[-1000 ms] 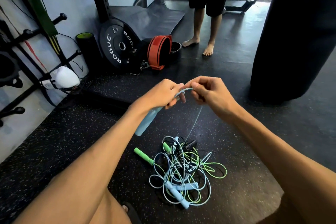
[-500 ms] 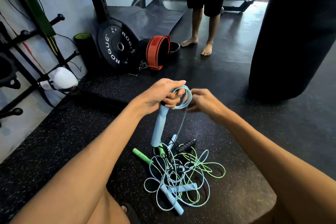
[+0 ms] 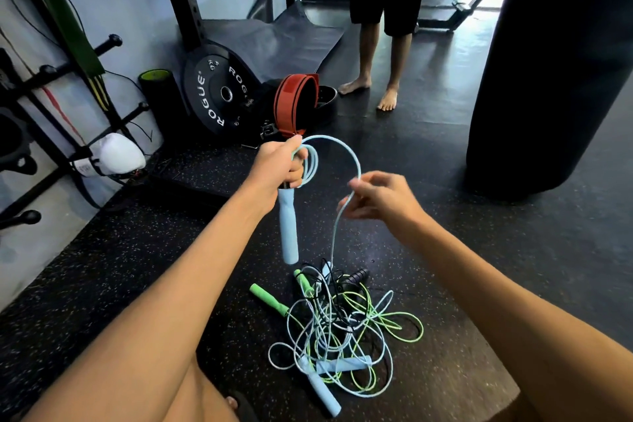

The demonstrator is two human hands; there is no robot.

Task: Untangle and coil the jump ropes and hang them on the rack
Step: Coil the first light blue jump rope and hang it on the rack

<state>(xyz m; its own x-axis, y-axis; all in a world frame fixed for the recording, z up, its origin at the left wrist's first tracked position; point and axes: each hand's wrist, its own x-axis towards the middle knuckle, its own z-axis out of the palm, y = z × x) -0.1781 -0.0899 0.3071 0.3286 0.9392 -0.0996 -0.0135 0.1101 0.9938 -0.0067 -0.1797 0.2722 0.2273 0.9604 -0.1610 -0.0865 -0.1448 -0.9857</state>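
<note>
Pale blue handle (image 3: 287,229) and rope (image 3: 346,161); near pile (image 3: 342,329) mixes pale blue, lime green and black. Floor (image 3: 102,277) black, speckled. Far left, black plate (image 3: 219,92) with white lettering, red belt (image 3: 294,103).

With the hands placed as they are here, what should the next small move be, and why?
Probably bring the right hand across to lay its arc of pale blue cord into the left hand. The left already grips the pale blue foam handle with small loops, and the cord trails down into the tangled rope pile.
</note>
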